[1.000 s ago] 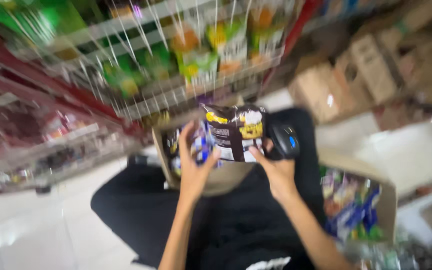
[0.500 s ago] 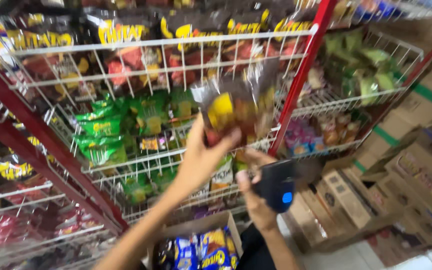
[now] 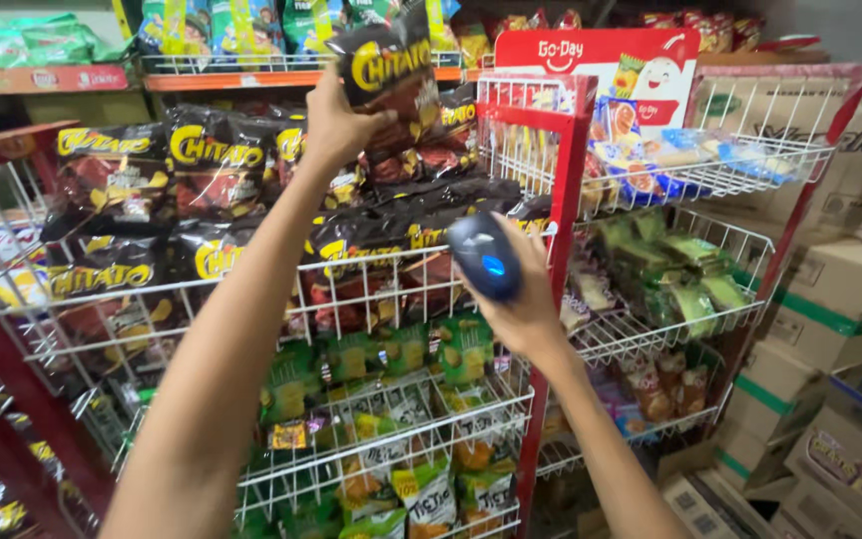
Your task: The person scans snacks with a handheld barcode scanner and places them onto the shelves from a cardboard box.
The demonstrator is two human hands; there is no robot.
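**Snack bag held up at a crowded rack**

Nearest the camera, at about four o'clock from the middle of the view, the right hand (image 3: 526,309) has its fingers wrapped around a dark handheld scanner (image 3: 486,257) with a blue light, held in front of the white wire rack (image 3: 391,289). Further out, at about eleven o'clock, the left hand (image 3: 339,122) is raised with its fingers pinched on the lower edge of a dark chip bag (image 3: 386,60), which stands above the top basket. That basket is already full of similar dark bags (image 3: 202,160). Beyond, at two o'clock, sit a red rack (image 3: 566,190) and stacked cardboard boxes (image 3: 840,289).

Held by one edge only, the bag could slip from the pinch. Pressed against the packed row, it could also push neighbouring bags over the wire lip.
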